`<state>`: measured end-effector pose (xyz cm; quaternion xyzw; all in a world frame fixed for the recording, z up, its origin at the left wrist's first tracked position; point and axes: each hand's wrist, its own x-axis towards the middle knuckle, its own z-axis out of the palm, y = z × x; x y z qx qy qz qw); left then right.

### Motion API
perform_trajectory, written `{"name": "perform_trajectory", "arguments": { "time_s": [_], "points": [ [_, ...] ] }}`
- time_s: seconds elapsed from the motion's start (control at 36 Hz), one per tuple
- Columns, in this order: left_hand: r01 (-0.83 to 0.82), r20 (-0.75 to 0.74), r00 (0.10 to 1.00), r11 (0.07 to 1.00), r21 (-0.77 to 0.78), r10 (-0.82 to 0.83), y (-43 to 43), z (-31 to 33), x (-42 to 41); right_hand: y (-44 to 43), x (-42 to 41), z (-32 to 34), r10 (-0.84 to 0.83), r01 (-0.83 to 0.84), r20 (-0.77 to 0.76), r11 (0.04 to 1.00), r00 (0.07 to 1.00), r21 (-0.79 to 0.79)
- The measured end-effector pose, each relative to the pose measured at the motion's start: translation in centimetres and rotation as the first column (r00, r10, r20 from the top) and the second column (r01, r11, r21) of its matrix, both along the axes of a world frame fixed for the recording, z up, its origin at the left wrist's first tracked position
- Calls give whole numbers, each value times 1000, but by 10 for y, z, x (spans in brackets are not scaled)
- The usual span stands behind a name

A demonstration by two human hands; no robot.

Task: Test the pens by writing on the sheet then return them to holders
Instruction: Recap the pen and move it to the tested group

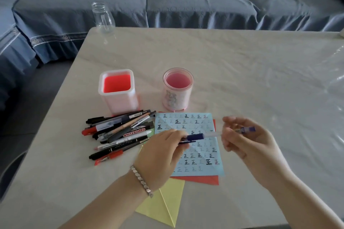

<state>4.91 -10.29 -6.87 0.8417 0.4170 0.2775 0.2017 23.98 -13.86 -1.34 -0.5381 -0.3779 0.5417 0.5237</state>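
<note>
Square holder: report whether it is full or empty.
Empty. The square holder shows only its bare red floor; the pens lie beside it.

right hand (247,147): was blurred, finger outlines unclear
pen (208,135): one end was hidden inside the left hand (160,154)
blue sheet (202,156): middle marks were covered by both hands
red sheet (201,180): only its edges showed beneath the blue
table (242,72): was cut off right and below

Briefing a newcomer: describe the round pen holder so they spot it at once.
On the pale table, behind the blue sheet, stand two pink holders. The round holder is the right one, clear-walled with a printed pattern, unlike the square holder.
</note>
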Motion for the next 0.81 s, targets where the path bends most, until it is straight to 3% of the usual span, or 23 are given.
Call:
{"name": "perform_trajectory", "arguments": {
  "time_s": [0.06, 0.17, 0.33, 0.47, 0.69, 0.81],
  "points": [
    [24, 42, 999, 999, -32, -22, -6, 4, 3, -1, -11, -8, 28, -32, -58, 997, 998, -68],
    [77, 140, 989, 976, -205, -48, -17, 9, 7, 1, -38, -17, 7, 4, 132, 997, 991, -80],
    [199, 342, 939, 844, -498, -19, -27, 21, 8, -2, -55, -25, -68, 76, 251, 997, 965, -21],
    [188, 276, 960, 842, -506, -48, -27, 17, 6, -5, -56, -35, -48, 56, 243, 998, 969, -26],
    [202, 162, 975, 902, -382, -151, -32, 5, 0, -11, -49, -38, 62, -62, 178, 998, 982, -6],
    [203, 106, 979, 899, -388, -176, -31, 2, -3, -13, -46, -33, -63, 59, 126, 998, 990, 37]
  ]
}}
